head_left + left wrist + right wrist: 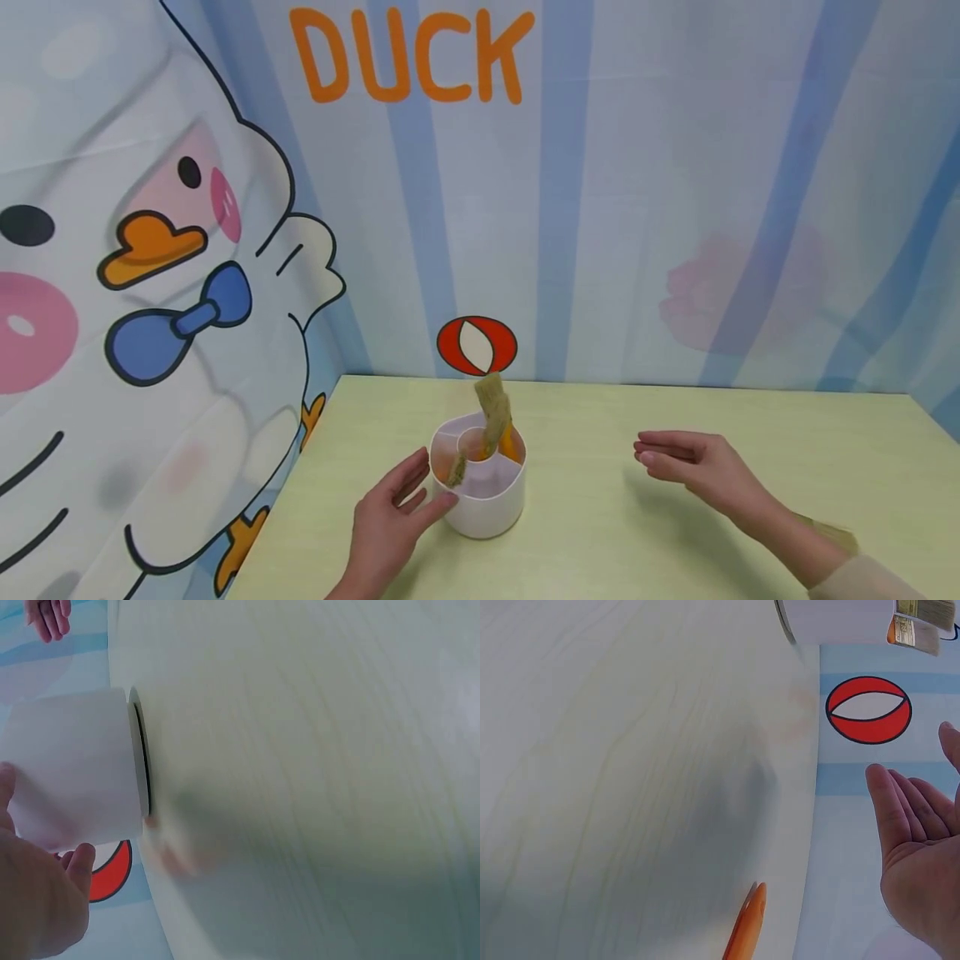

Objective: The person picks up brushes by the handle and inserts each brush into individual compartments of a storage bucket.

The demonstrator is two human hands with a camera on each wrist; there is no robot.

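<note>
A white round organiser (487,512) with divided compartments stands on the table. Flat paintbrushes lean in it bristles up: a tall paintbrush (492,408) at the back and a shorter paintbrush (456,472) at the left. My left hand (390,521) rests against the organiser's left side, thumb by the near rim, fingers extended along the wall. In the left wrist view, the organiser's side (71,757) is between thumb and fingertips. Held above the table at the right, my right hand (701,467) has nothing in it, its fingers straight and together.
An orange pointed handle (746,922) shows low in the right wrist view. Tan bristles (832,533) lie on the pale wood-look table (585,517), partly behind my right wrist. A printed duck curtain (622,208) closes off the back and left.
</note>
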